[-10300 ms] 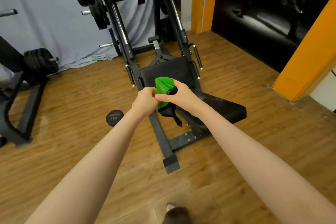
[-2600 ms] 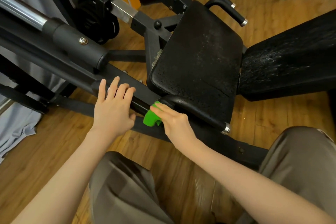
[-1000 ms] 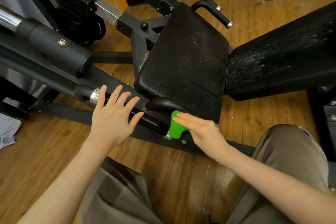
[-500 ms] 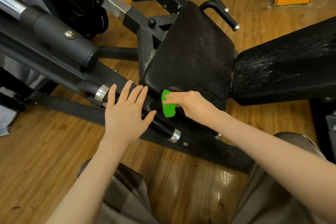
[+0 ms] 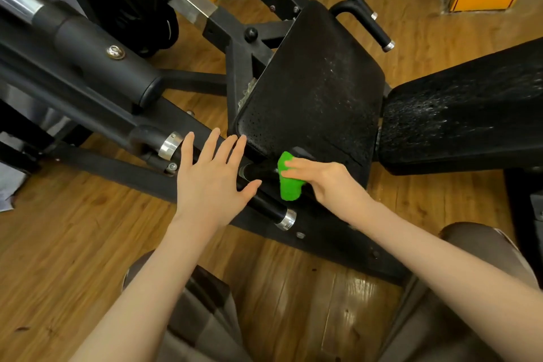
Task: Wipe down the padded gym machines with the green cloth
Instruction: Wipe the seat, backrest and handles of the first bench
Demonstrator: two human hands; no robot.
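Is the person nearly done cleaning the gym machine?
Not nearly. The right hand presses the green cloth on the handle bar beside the seat pad. The back pad shows pale specks, so it looks unwiped. The left hand just rests.

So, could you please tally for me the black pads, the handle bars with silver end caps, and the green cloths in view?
Black padded cushions: 2, the seat pad and the long pad
Black handle bars with silver end caps: 2, the near bar and the far bar
Green cloths: 1, the one the right hand holds
Total: 5
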